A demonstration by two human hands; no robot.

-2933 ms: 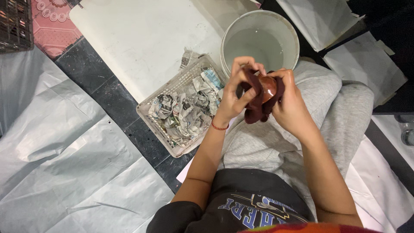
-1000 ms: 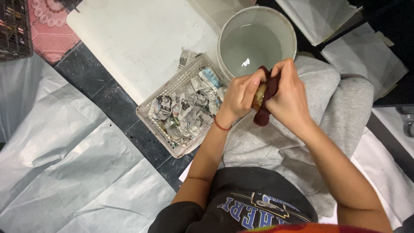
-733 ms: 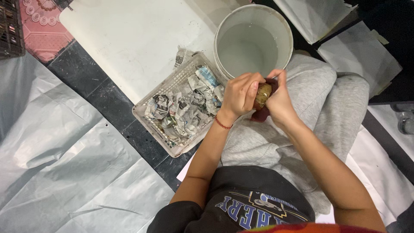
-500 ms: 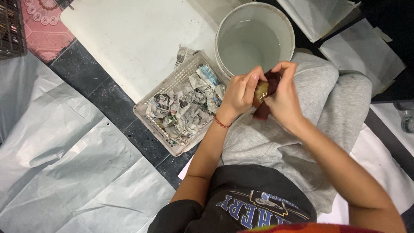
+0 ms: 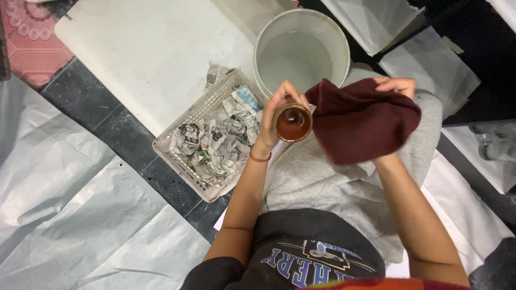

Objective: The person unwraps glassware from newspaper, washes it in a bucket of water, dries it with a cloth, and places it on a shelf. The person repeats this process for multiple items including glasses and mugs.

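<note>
My left hand grips a small glossy brown ceramic cup over my lap, its open mouth turned up toward me. My right hand holds a dark maroon cloth spread wide to the right of the cup; the cloth covers most of that hand, only the fingertips show at its top edge. The cloth's left edge sits close beside the cup's rim. I sit with grey trousers under both hands.
A white bucket of water stands just beyond my hands. Left of it sits a white plastic basket full of crumpled newspaper. A white board lies behind, grey plastic sheeting at the left, white sheets at the right.
The cloth, earlier wrapped tightly around the cup and rubbed with both hands, has come off and opened out to the right. The cup now stands bare in my left hand.
</note>
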